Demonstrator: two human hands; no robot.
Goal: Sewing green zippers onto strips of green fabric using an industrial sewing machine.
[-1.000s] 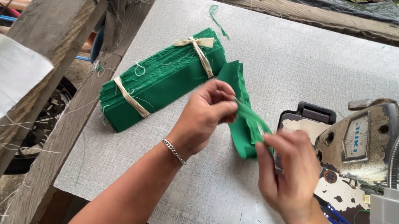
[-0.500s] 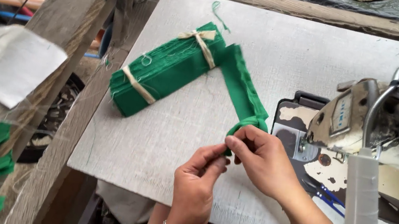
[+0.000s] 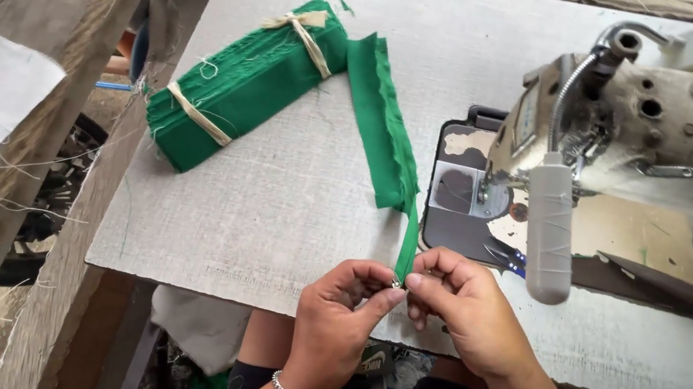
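Pinching the near end of a green fabric strip, left hand and right hand meet at the bench edge; the strip runs toward 11 o'clock from the fingers.

My left hand and right hand together at centre, fingertips pinched, braceleted wrists below.

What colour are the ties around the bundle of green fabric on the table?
Cream or off-white ties around the green bundle; seen in the head view.
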